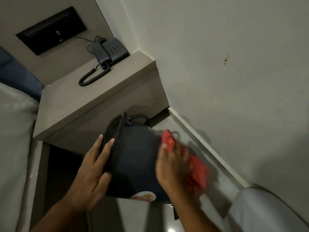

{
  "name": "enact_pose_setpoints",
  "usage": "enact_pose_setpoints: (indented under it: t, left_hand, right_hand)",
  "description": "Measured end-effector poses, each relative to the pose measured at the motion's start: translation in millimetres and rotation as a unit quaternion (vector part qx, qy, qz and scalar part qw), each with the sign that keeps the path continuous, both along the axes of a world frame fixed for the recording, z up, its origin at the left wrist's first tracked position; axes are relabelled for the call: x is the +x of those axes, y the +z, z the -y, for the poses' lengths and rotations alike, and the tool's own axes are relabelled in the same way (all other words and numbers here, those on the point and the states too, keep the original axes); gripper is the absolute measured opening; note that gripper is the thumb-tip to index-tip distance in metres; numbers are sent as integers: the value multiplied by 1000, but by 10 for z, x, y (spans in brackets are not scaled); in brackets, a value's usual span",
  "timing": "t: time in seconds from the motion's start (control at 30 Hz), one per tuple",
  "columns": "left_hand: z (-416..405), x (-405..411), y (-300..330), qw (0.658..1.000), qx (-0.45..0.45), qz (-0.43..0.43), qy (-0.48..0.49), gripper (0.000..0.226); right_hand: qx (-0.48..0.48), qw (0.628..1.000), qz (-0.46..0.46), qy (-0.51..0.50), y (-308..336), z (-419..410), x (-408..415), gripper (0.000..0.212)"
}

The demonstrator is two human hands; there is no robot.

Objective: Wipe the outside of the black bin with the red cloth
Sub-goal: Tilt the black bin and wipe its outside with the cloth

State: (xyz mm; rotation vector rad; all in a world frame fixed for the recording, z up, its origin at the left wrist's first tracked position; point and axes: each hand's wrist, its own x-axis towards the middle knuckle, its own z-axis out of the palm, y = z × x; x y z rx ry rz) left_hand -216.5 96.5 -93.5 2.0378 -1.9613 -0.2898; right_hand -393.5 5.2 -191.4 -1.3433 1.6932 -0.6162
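The black bin [135, 158] is tipped on its side in front of me, its open rim turned to the left and a round sticker low on its wall. My left hand [90, 171] grips that rim, fingers over the edge and thumb on the outer wall. My right hand [173, 168], blurred by motion, presses the red cloth [197, 171] against the bin's right side near its base. Part of the cloth sticks up above my fingers.
A grey bedside shelf [93, 97] with a black corded telephone [110, 51] juts out just behind the bin. The white wall [234, 81] and skirting run along the right. Bedding [15, 131] lies at the left and a pale cushion [267, 211] at the lower right.
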Motion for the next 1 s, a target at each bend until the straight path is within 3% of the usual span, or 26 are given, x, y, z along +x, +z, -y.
enact_pose_setpoints:
  t: [0.13,0.23,0.33,0.43,0.53,0.6,0.73,0.83,0.87,0.93,1.0]
  left_hand:
    - [-5,28,-54,1000,-21,12,-7,76]
    - [-55,108,-100,1000,-29,3,-7,77]
    - [-121,206,-158,999,-39,-3,-28,80]
    - [-118,244,-172,997,-50,8,-61,82]
    - [-136,287,-183,995,-50,20,-83,83]
    - [-154,314,-197,994,-48,23,-91,81]
    - [-162,403,-207,994,-34,21,-100,80]
    - [-177,483,-179,995,-39,15,-94,80]
    - [-194,503,-176,995,-34,10,-90,83]
    - [-209,508,-170,996,-25,-1,-86,87]
    - [-207,496,-168,997,-24,-5,-79,87]
  right_hand:
    - [-176,969,108,134,389,202,443,54]
    - [-274,947,60,155,62,274,274,46]
    - [-156,978,14,136,-455,453,-214,67]
    - [-20,990,4,142,-754,660,-503,69]
    - [7,989,26,144,-569,708,-331,67]
    - [-63,983,62,160,-245,678,-35,64]
    - [-281,940,129,144,134,333,364,32]
    - [-363,896,81,242,-313,97,87,47]
    - [-338,910,53,234,-513,61,-78,51]
    - [-198,968,14,156,-786,106,-400,63]
    - [-76,990,-2,120,-858,317,-515,67]
